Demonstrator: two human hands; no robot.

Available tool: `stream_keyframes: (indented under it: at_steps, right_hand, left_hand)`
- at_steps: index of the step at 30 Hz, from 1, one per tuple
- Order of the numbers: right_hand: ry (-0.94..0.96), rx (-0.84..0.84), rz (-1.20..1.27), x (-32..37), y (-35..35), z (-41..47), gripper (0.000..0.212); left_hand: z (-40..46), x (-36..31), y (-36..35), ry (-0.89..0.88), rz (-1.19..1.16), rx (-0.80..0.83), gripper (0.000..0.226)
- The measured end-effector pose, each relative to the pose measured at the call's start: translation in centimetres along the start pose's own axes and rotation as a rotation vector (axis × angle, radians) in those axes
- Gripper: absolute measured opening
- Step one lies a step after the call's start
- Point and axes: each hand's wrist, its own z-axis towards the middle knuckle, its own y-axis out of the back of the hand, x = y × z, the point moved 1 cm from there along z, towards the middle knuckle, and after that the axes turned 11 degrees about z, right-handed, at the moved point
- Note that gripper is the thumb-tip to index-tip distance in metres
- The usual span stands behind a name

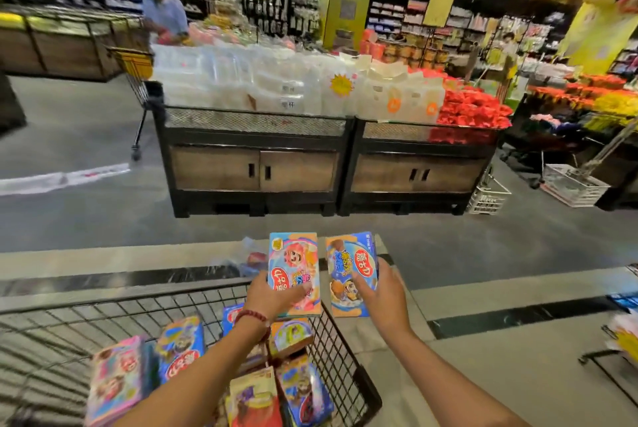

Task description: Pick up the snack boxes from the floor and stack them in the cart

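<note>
Filling the lower left of the frame, the wire cart [340,350] holds a jumble of snack boxes [181,347]. Just above its rim, the left hand [272,295] has its grip curled round a pink-and-blue box [293,261], thumb across the front. Beside it, the right hand [381,292] pinches a blue box [348,264] the same way, both upright over the floor [103,219]. Further up, a display stand [255,168] carries white bags, with a shopper [162,9] at upper left.

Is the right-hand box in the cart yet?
Out. The right hand holds the blue box outside the cart rim.
</note>
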Motion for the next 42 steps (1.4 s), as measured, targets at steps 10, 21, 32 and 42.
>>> stream_keyframes:
  at_steps: [10,21,32,42]
  right_hand:
    - [-0.118,0.217,-0.068,-5.1,-5.4,-0.1,0.034]
    - [-0.367,0.508,-0.036,-13.1,-8.1,-5.0,0.033]
    - [-0.574,0.663,-0.104,-20.5,-11.3,-6.0,0.035]
    - [-0.454,0.646,-0.356,-22.4,-12.2,-6.2,0.058]
  left_hand:
    - [0.4,8.3,2.0,0.185,-0.006,-0.063,0.045]
    - [-3.5,20.9,-1.3,0.544,-0.069,-0.121,0.098]
    - [-2.9,24.9,-3.5,0.793,0.015,-0.067,0.122]
    - [-0.3,25.3,-4.7,0.825,0.253,-0.065,0.07]
